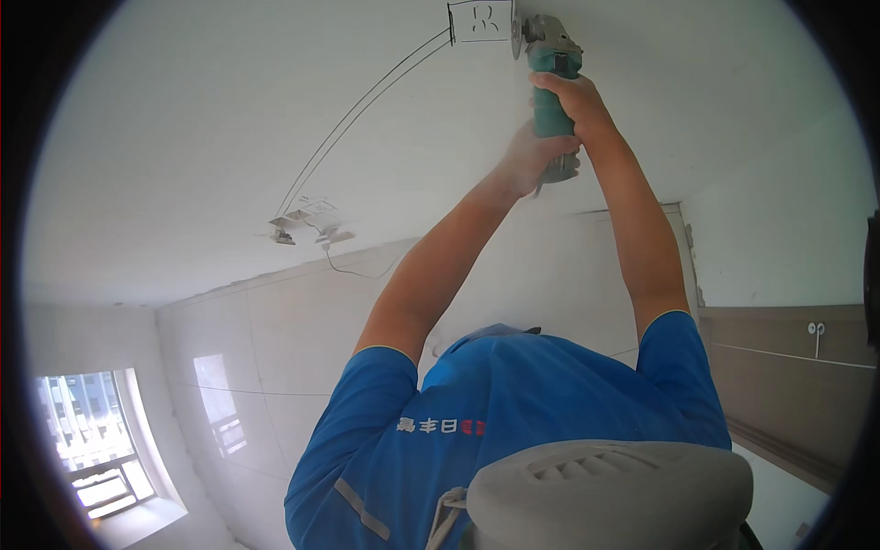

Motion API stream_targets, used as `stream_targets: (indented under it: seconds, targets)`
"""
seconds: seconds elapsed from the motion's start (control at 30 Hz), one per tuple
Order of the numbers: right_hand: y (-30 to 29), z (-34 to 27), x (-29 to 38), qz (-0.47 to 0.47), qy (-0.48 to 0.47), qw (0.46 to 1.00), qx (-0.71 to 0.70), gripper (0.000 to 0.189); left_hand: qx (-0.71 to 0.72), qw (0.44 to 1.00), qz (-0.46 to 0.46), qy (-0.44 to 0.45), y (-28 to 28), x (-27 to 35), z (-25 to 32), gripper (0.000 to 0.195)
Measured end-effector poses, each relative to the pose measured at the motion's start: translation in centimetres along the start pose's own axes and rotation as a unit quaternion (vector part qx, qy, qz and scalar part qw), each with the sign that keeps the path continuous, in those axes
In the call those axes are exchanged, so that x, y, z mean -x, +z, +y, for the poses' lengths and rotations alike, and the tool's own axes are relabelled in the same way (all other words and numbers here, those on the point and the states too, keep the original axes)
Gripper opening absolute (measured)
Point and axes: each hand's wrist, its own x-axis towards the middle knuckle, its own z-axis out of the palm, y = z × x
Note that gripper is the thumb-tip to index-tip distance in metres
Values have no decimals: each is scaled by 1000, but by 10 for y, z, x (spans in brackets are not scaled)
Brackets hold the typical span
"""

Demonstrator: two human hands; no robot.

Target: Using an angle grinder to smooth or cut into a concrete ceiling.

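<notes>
Both of my hands hold a teal angle grinder (552, 110) in front of the pale wall (385, 172). My right hand (577, 100) wraps its body just behind the metal gear head. My left hand (540, 155) grips the rear end. Seen nearly edge-on, the cutting disc (516, 31) stands at the right side of a drawn rectangle (481, 33) with socket-like marks inside. Whether it spins or cuts into the wall cannot be told. Two thin drawn lines (364, 106) curve from the rectangle towards wall openings (297, 214) with loose socket plates (337, 237).
A white cable (361, 275) hangs from one socket plate. Large glossy tiles (227, 330) cover a surface below, and a window (96, 440) is at lower left. Brown panelling (777, 350) lies at right. A grey respirator (612, 488) blocks the lower view.
</notes>
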Motion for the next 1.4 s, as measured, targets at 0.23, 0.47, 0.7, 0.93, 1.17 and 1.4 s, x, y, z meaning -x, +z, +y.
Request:
stream_targets:
  seconds: [0.23, 0.47, 0.7, 0.93, 1.17, 1.4]
  targets:
    - [3, 6, 8, -6, 9, 1000, -19, 44, 17, 999, 32, -23, 2, 7, -4, 34]
    - [3, -2, 60, -22, -72, 991, -112, 39, -114, 992, 58, -1, 24, 39, 9, 45]
    - [17, 45, 77, -53, 5, 961, -271, 41, -253, 963, 72, -58, 18, 75, 5, 37]
    - [47, 81, 51, -172, 44, 860, -478, 42, -333, 929, 130, -94, 2, 80, 24, 39]
    - [84, 81, 41, -239, 22, 760, -604, 45, -467, 849, 179, -170, 7, 77, 66, 46]
    - [91, 76, 38, -221, 40, 730, -645, 46, -480, 829, 198, -206, 11, 74, 75, 47]
